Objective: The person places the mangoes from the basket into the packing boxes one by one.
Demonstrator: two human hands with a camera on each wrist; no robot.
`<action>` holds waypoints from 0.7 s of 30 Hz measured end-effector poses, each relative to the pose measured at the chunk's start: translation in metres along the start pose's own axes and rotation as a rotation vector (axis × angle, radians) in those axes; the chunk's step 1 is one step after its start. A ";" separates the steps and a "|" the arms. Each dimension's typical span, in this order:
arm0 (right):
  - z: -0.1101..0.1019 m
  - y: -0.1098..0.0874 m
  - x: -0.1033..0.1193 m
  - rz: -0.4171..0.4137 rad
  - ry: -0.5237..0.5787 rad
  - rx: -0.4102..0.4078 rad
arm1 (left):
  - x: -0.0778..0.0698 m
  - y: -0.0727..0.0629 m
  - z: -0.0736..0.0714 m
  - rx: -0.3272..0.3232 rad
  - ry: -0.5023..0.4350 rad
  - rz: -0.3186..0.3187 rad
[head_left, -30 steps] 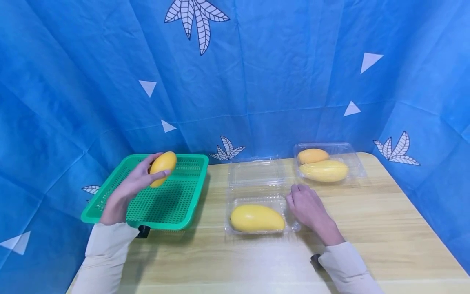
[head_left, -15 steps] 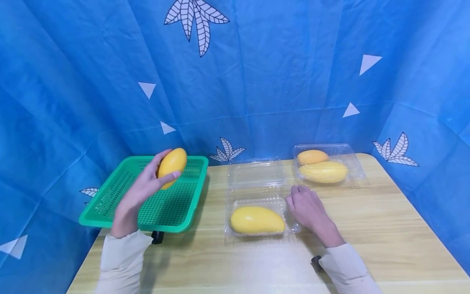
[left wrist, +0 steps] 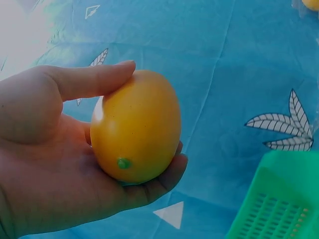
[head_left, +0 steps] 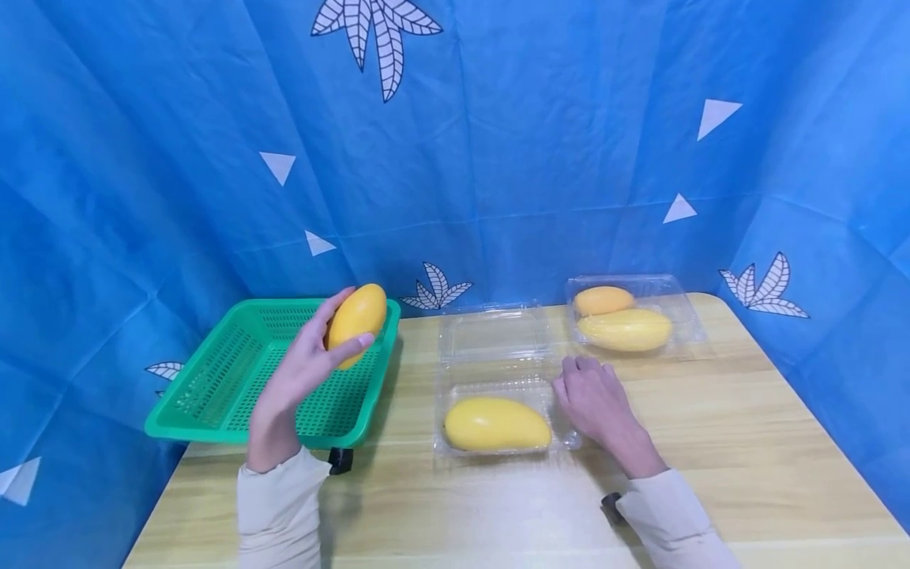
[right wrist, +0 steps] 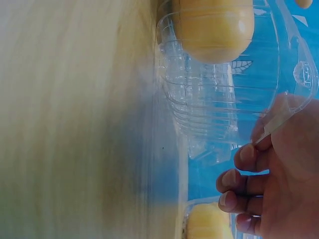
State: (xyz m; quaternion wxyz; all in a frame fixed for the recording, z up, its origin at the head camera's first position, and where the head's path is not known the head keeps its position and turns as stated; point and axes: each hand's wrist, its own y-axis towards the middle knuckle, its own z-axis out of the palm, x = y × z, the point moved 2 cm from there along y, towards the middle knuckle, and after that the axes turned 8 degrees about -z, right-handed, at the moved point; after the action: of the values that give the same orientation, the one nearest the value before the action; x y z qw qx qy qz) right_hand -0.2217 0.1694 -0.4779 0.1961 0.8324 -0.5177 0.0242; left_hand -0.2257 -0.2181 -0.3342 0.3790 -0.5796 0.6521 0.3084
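Observation:
My left hand (head_left: 302, 371) holds a yellow-orange mango (head_left: 358, 322) above the right side of the green basket (head_left: 377, 379). In the left wrist view the thumb lies over the mango (left wrist: 142, 127) and the fingers curl beneath it; its small green stem end faces the camera. With curled fingers, my right hand (head_left: 596, 401) pinches the right rim of an open clear plastic box (head_left: 462, 387). The right wrist view shows that rim between the thumb and index finger of the hand (right wrist: 279, 169). One long yellow mango (head_left: 498, 424) lies inside the box, whose lid (head_left: 495, 336) is folded back.
At the back right stands another clear plastic box (head_left: 682, 316), containing an orange mango (head_left: 604, 300) and a longer yellow one (head_left: 626, 329). A blue patterned cloth (head_left: 533, 158) hangs behind and beside the wooden table (head_left: 746, 442).
The left hand has carried its mango to the right, from over the basket's middle towards its right rim. My right hand stays in place on the box rim.

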 end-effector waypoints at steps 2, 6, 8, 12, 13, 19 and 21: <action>0.000 0.000 0.000 -0.003 -0.005 -0.002 | 0.001 0.001 0.004 0.002 -0.018 -0.002; 0.001 -0.001 0.000 -0.001 -0.001 0.006 | 0.004 0.001 0.013 0.009 -0.049 -0.013; 0.002 -0.001 0.000 0.000 0.002 0.007 | 0.006 0.002 0.017 0.013 -0.056 -0.012; 0.002 0.000 0.000 -0.005 0.003 0.000 | 0.006 0.004 0.023 0.020 -0.049 0.005; 0.002 0.000 0.000 -0.007 0.003 -0.003 | 0.006 0.004 0.024 0.020 -0.050 0.008; 0.001 0.002 0.000 -0.012 0.009 0.002 | 0.005 0.006 0.031 0.017 -0.052 0.024; 0.000 0.002 0.000 -0.006 0.011 0.009 | 0.005 0.008 0.034 0.017 -0.058 0.034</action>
State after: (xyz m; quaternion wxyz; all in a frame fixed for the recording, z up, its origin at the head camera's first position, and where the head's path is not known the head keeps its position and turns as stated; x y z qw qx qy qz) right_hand -0.2233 0.1684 -0.4775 0.1951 0.8346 -0.5142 0.0305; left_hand -0.2288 -0.1907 -0.3563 0.3974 -0.5561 0.6533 0.3257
